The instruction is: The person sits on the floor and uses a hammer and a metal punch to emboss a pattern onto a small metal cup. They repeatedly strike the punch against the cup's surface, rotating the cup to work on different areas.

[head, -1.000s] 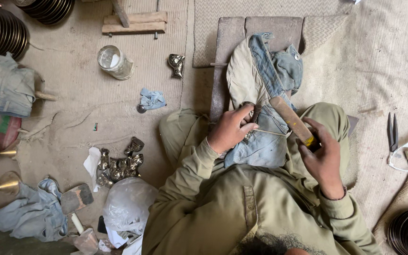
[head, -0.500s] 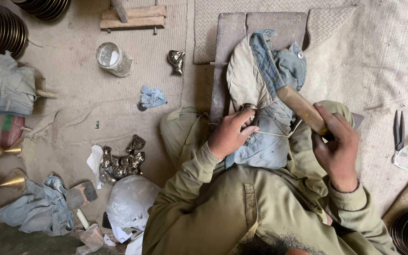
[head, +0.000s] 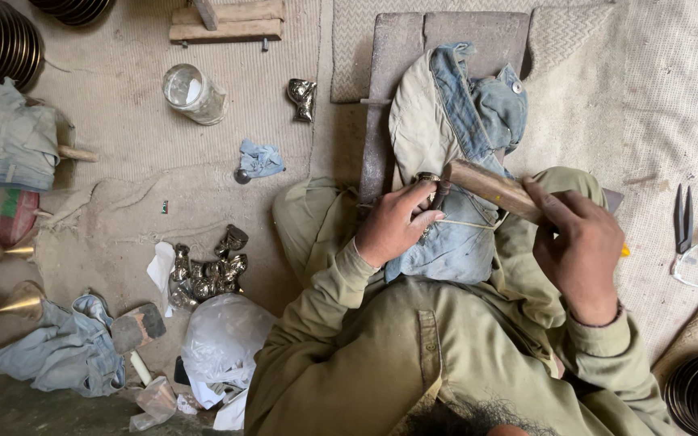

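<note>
Hammer's swung down since a moment ago: my right hand [head: 579, 250] grips the wooden handle [head: 490, 187], left hand [head: 397, 222] pinches the small brass piece [head: 428, 178] on the denim-padded block [head: 414, 48]. Short taps, I'd say, fingers clear.

A small round brass-coloured metal piece [head: 427, 179] sits on a worn blue denim cloth [head: 454, 242] draped over the person's lap and a flat grey stone slab [head: 414, 48]. The left hand [head: 393, 224] pinches it with fingertips, holding it upright against the cloth; most of it is hidden by the fingers. A wooden-handled hammer [head: 490, 187], brown and worn, lies tilted from upper left to lower right, its dark head just beside the metal piece. The right hand [head: 579, 246] grips the handle's far end.
</note>
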